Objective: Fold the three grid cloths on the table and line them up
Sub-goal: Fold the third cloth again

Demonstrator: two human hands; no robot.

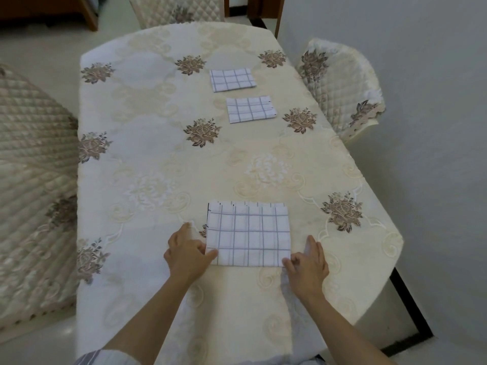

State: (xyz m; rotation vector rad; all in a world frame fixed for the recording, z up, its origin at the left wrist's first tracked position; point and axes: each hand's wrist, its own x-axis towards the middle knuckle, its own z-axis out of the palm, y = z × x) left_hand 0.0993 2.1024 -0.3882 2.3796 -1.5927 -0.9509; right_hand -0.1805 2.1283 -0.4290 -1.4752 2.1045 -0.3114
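Two folded grid cloths (233, 80) (251, 109) lie far on the desk (147, 159), slightly offset; the third cloth (248, 235) lies near, with the left hand (186, 252) and right hand (307, 262) each in a pinched grip on a near corner. Risk: uneven lifting could skew the stepped far edge, and placing it off the existing pair's line would break the row.

Both bare forearms reach forward over the table's near edge. The left hand (186, 255) and right hand (307, 263) rest palm-down, fingers curled, thumbs pinching inward.
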